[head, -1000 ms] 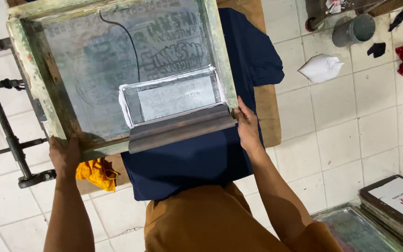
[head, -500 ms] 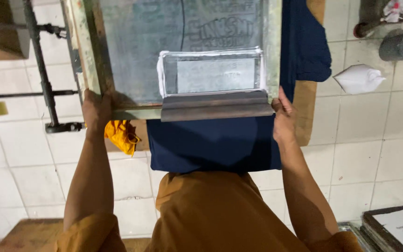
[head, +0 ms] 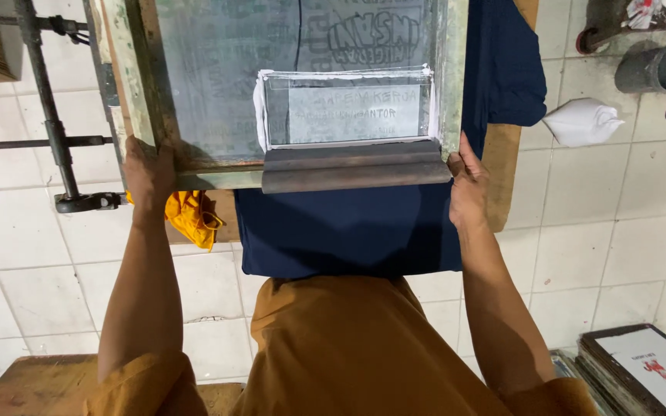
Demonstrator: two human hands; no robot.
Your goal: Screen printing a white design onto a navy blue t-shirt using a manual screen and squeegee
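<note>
White-tiled floor; both hands [head: 148, 173] [head: 468, 181] grip screen frame [head: 217, 179], apparently over navy shirt [head: 348, 231]

Premises: a small screen-printing workshop. Evidence: a wooden-framed printing screen [head: 287, 85] with a squeegee [head: 356, 166] resting at its near edge, laid over a navy T-shirt [head: 348, 227] on a wooden platen board [head: 502, 177]. A black metal press stand [head: 48, 115] stands at left. Further framed screens [head: 641, 370] are stacked on the white tiled floor [head: 626, 231], beside a yellow rag [head: 190, 216] and a grey can [head: 657, 68].
</note>
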